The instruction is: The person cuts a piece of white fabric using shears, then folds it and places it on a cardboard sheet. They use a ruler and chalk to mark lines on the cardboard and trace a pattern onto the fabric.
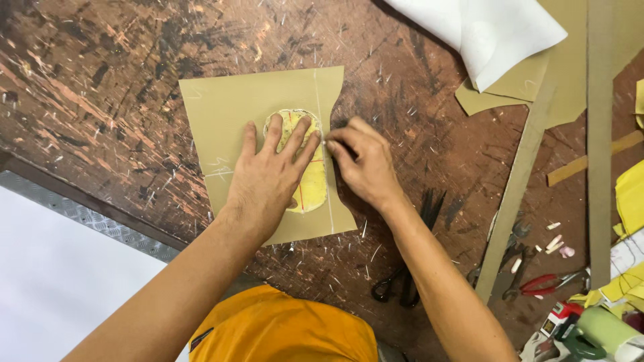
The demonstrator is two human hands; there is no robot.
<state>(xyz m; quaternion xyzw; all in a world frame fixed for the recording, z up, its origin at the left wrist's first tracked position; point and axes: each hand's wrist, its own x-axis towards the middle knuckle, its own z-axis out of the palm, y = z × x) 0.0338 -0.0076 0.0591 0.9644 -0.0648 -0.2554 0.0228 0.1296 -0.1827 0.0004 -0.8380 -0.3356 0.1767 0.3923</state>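
Note:
A tan sheet of material (221, 107) lies flat on the scarred brown worktable (94, 80). On it rests a yellow oval pattern piece (310, 188) with red lines. My left hand (268, 177) presses down on the pattern with fingers spread. My right hand (359, 161) pinches a small white marker, its tip touching the sheet at the pattern's upper right edge. A white traced line runs around the top of the pattern, and a straight white line runs down the sheet.
Black scissors (396, 285) lie near my right forearm. Red-handled pliers (547, 283) and small white chalk bits (555, 241) sit at right. White fabric (490, 33) and tan offcuts (530, 80) lie at top right, beside long tan strips (599, 134).

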